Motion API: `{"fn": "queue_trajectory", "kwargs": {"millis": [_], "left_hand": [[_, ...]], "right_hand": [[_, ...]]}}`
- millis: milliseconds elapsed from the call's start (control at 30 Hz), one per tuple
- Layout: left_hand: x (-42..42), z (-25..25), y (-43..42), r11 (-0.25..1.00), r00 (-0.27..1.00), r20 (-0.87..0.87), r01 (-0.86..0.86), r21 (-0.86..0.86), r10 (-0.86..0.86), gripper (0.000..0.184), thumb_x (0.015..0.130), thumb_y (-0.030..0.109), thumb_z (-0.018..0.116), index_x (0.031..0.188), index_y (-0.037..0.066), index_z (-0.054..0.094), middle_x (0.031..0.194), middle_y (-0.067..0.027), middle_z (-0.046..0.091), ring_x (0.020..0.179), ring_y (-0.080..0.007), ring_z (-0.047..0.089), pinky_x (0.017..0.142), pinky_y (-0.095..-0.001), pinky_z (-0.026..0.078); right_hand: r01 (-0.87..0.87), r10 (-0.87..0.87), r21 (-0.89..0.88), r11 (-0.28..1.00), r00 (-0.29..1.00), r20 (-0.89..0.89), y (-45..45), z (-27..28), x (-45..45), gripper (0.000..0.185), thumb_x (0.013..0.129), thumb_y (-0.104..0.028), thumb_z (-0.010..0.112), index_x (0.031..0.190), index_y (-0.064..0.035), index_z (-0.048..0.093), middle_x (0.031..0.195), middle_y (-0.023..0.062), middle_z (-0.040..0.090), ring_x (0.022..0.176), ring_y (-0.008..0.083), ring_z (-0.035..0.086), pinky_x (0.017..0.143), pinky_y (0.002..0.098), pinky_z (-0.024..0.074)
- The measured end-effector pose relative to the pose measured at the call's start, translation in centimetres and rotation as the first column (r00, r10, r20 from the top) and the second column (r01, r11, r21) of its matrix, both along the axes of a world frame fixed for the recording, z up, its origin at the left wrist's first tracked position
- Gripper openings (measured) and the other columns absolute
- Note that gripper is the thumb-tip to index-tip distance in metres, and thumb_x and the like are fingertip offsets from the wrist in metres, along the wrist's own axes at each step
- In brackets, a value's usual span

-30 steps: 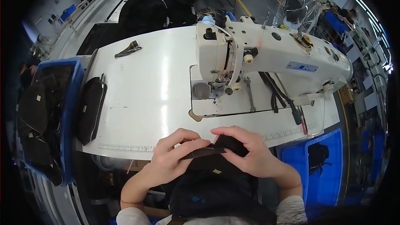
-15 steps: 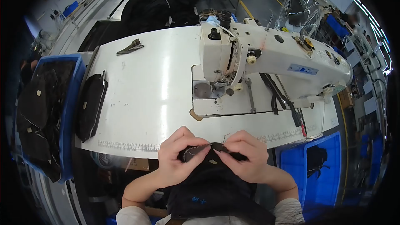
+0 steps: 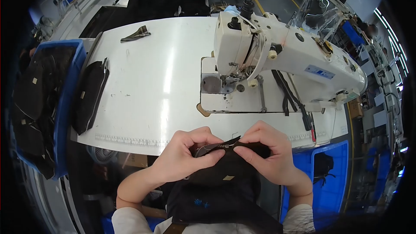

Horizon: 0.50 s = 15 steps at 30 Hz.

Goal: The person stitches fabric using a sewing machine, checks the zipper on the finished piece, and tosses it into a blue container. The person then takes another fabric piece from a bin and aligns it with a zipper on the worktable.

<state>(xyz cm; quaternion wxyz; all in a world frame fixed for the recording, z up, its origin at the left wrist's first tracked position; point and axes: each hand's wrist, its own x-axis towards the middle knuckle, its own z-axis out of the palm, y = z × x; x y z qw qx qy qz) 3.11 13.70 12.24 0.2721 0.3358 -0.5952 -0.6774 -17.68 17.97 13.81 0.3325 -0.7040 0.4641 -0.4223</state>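
Note:
Both hands hold a black fabric piece with a zipper (image 3: 232, 164) in front of my apron, near the table's front edge. My left hand (image 3: 186, 156) pinches its left part between thumb and fingers, beside a curved row of zipper teeth (image 3: 212, 148). With thumb and fingers closed, my right hand (image 3: 271, 154) grips the fabric at the zipper's right end. A small pale tag (image 3: 228, 177) shows on the cloth below the hands. Fingers hide parts of the zipper edge.
A white sewing machine (image 3: 303, 58) stands on the white table (image 3: 143, 86). Black strips (image 3: 284, 91) and a wrench (image 3: 262, 95) lie by it. At left are another dark zippered piece (image 3: 91, 97) and a filled blue bin (image 3: 71, 91). Another blue bin (image 3: 338, 177) sits at right.
The fabric is now more spread out, with its pale tag lower and more of the front showing. My hands have shifted their grip along the zipper. The view has tilted slightly.

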Motion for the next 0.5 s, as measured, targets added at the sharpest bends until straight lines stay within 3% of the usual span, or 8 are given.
{"fn": "queue_trajectory", "kwargs": {"millis": [167, 367, 500], "left_hand": [[-0.07, 0.08, -0.03, 0.997, 0.998, -0.035, 0.047, 0.056, -0.045, 0.014, 0.08, 0.007, 0.067, 0.092, 0.001, 0.069, 0.071, 0.0028, 0.049, 0.061, -0.0029, 0.039, 0.055, -0.0218, 0.029], [0.05, 0.15, -0.17, 0.994, 0.998, -0.007, 0.071, 0.084, -0.07, 0.014, 0.075, -0.003, 0.067, 0.088, -0.001, 0.068, 0.071, 0.003, 0.05, 0.064, -0.0035, 0.042, 0.057, -0.0204, 0.03], [0.11, 0.84, -0.26, 0.991, 0.994, 0.008, 0.111, 0.072, -0.112, 0.012, 0.075, -0.003, 0.066, 0.087, -0.002, 0.068, 0.07, 0.0031, 0.049, 0.064, -0.0034, 0.042, 0.056, -0.0204, 0.03]], "right_hand": [[-0.019, 0.019, -0.01, 1.0, 1.0, 0.014, -0.36, 0.44, -0.05, 0.012, 0.078, -0.001, 0.069, 0.086, -0.0006, 0.06, 0.09, 0.0083, 0.059, 0.071, 0.0148, 0.059, 0.06, 0.025, 0.0467], [-0.117, 0.073, 0.256, 0.96, 0.982, 0.176, -0.38, 0.63, -0.43, 0.008, 0.081, -0.002, 0.067, 0.085, -0.0001, 0.06, 0.098, 0.0082, 0.062, 0.078, 0.01, 0.06, 0.065, 0.0214, 0.0481], [-0.143, 0.081, 0.339, 0.93, 0.978, 0.19, -0.59, 0.93, -0.74, 0.007, 0.081, -0.003, 0.067, 0.082, -0.0007, 0.06, 0.091, 0.0069, 0.063, 0.073, 0.0081, 0.056, 0.062, 0.0212, 0.0446]]}}
